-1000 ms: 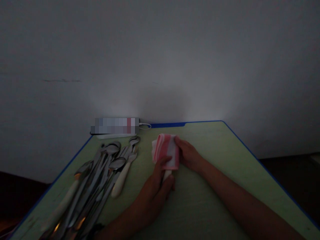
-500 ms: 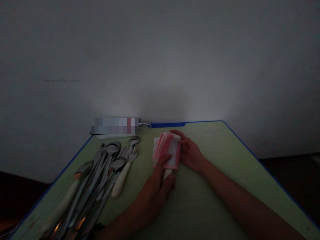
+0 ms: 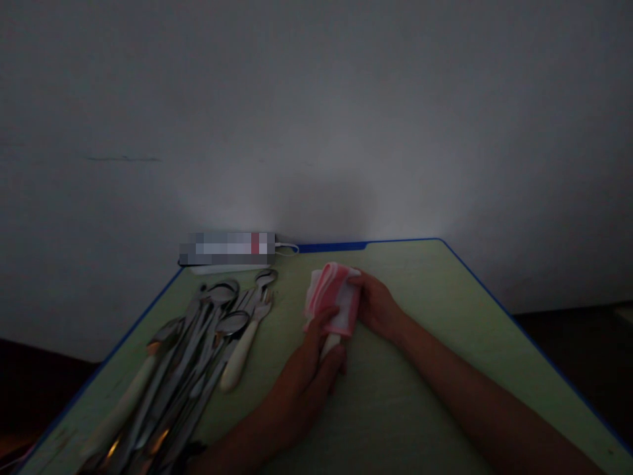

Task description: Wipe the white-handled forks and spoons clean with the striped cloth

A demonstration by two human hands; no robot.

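A folded pink-and-white cloth [image 3: 345, 313] is above the middle of the table, wrapped over the far end of a piece of cutlery. Only the pale handle [image 3: 330, 344] shows below the cloth, so its kind is hidden. My left hand [image 3: 312, 371] is closed around that handle, with one finger lying on the cloth. From the right side, my right hand [image 3: 380, 302] grips the cloth, thumb and fingers pressed against its edge. To the left lies a heap of cutlery, with spoons [image 3: 232, 323] and a white-handled fork [image 3: 242, 356] at its right side.
The pale green table [image 3: 435, 369] has a blue edge and meets a grey wall [image 3: 316, 119]. A blurred-out box-like object [image 3: 227, 249] stands at the back left, with a white cable [image 3: 287, 251] beside it. The light is dim.
The cloth has shifted slightly right, and my right hand's fingers have curled in closer on its upper edge. My left hand has hardly moved. The cutlery heap is unchanged.
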